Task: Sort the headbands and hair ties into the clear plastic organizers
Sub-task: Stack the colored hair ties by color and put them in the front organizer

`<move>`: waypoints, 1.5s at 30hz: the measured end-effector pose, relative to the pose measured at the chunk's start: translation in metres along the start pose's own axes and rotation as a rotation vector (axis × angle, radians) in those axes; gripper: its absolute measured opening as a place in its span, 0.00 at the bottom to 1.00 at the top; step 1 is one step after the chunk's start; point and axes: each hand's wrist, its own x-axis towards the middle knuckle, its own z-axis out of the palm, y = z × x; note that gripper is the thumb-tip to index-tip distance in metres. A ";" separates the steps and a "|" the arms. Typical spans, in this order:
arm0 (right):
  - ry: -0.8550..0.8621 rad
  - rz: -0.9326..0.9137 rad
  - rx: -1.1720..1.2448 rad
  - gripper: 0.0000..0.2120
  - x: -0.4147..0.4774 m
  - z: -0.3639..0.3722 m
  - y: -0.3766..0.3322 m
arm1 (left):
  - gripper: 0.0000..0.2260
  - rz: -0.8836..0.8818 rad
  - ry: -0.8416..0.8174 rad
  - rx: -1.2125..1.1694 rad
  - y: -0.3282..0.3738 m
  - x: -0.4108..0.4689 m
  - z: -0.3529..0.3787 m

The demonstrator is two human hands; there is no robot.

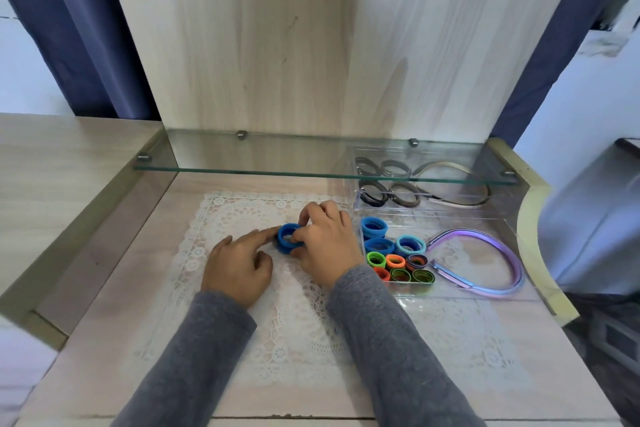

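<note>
Just left of the near organizer (450,222), the right hand (323,246) has its fingers clamped round a stack of blue hair ties (286,236), while the left hand (237,263) lays a straight forefinger against it. Squeezed unevenly on the lift, the springy stack could burst and scatter short of the organizer.

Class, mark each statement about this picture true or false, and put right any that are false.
1. The right hand grips a stack of blue hair ties. True.
2. The left hand touches that stack with its index finger. True.
3. The purple headband is in the left hand. False: it lies in the nearer clear organizer.
4. The farther organizer holds dark hair ties. True.
5. The green hair ties sit in the farther organizer. False: they sit in the nearer one.
</note>
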 end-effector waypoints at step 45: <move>-0.106 0.221 -0.171 0.12 -0.060 -0.069 0.164 | 0.23 0.482 -0.211 -0.154 0.097 0.035 0.066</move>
